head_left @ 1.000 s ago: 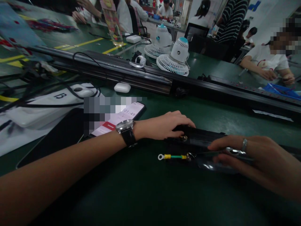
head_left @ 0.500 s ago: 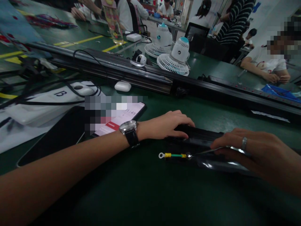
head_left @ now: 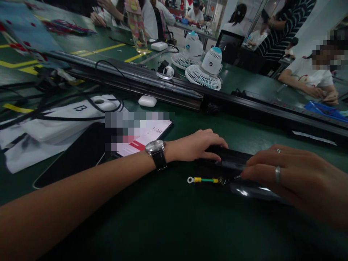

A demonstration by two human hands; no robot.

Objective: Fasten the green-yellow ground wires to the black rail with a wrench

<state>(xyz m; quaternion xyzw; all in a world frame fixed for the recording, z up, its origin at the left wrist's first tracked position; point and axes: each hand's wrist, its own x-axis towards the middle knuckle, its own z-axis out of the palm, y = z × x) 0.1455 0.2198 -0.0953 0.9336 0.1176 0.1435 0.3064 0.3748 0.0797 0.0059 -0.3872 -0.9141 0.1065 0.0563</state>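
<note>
Head: wire (head_left: 208, 180) lies beside left hand (head_left: 205, 145), gripping part (head_left: 236, 156); right hand (head_left: 296, 174) pinches tool (head_left: 234, 178).

Black-strapped silver watch (head_left: 155, 146); two rings (head_left: 277, 174)

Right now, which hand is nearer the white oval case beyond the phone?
Left. The left hand is lower-right of the white oval case in view, on a long black part; the right hand is much farther right.

Green-and-yellow wire (head_left: 207, 180), black bar (head_left: 234, 156), dark green tabletop (head_left: 163, 221), turquoise-topped white fans (head_left: 212, 65), black-and-white striped garment (head_left: 293, 27)
</note>
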